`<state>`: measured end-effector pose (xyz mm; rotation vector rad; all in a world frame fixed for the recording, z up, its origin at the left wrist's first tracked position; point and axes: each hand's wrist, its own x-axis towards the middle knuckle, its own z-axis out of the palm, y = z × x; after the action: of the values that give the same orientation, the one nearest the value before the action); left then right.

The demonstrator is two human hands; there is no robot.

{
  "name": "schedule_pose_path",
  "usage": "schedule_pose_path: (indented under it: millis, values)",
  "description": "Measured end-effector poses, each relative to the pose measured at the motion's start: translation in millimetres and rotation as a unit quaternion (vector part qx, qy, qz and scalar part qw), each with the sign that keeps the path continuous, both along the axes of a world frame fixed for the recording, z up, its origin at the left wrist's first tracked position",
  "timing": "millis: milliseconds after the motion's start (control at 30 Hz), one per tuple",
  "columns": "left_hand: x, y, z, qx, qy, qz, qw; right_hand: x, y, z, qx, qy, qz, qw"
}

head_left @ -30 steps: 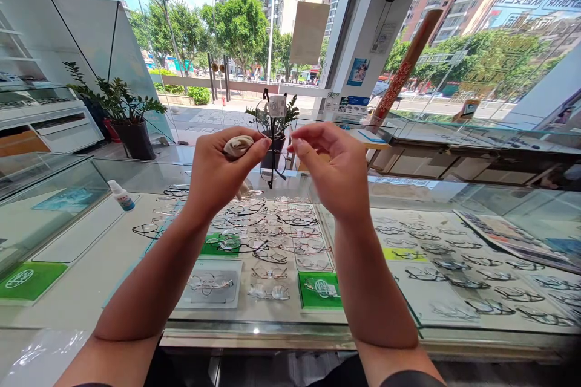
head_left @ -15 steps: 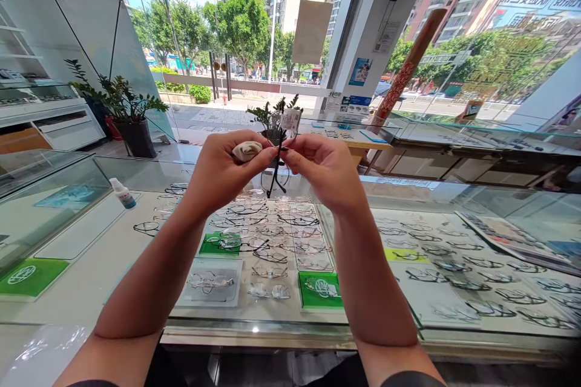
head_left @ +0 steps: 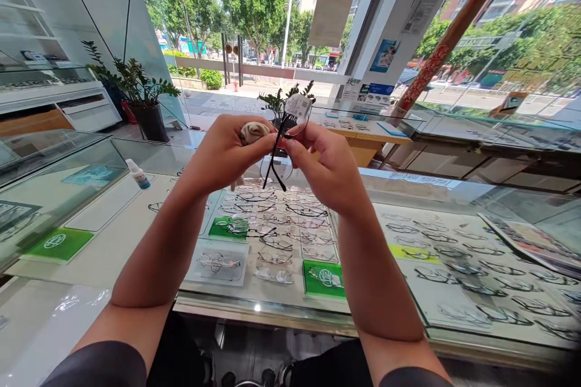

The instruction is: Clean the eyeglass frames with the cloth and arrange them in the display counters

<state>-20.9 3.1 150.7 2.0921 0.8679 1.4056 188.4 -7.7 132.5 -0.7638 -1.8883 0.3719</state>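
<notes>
A dark-framed pair of eyeglasses point(head_left: 270, 168) is held up on end above the glass counter, its temples pointing down and crossing. Over the upper lens sits a white printed label point(head_left: 298, 106). My left hand point(head_left: 224, 151) pinches the frame near its middle and also keeps a bunched beige cloth point(head_left: 254, 132) between thumb and fingers, with a bit of it hanging below. From the other side, my right hand point(head_left: 329, 163) is closed on the frame with thumb and forefinger. The fingertips partly hide the bridge area.
Beneath my hands, the glass display case point(head_left: 267, 308) holds rows of eyeglasses and green cards point(head_left: 324, 278). A small spray bottle point(head_left: 138, 174) stands at the left. A magazine-like sheet point(head_left: 521, 242) lies at right. Potted plants point(head_left: 152, 121) and large windows are beyond.
My view has tilted down and shifted slightly left. The eyeglasses have turned a little in my hands, with the label side leaning right. Both hands keep their hold.
</notes>
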Motion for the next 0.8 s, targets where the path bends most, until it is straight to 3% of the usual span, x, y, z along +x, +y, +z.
schedule_pose_path:
  millis: [267,500,667,800]
  values:
    - [-13,3,-2.2,0.005,0.055,0.046,0.997,-3,3,-0.9,-0.023,-0.040,0.000,0.999]
    - [-53,25,-2.8,-0.043,0.145,0.035,0.988,8,1,6.2,-0.022,-0.055,-0.021,0.998]
    - [-88,64,-8.6,-0.090,0.314,0.074,0.942,13,-7,11.6,0.008,-0.031,-0.028,0.999]
    - [-110,96,-19.0,-0.100,0.455,0.140,0.874,17,-15,15.3,0.036,-0.011,-0.036,0.999]
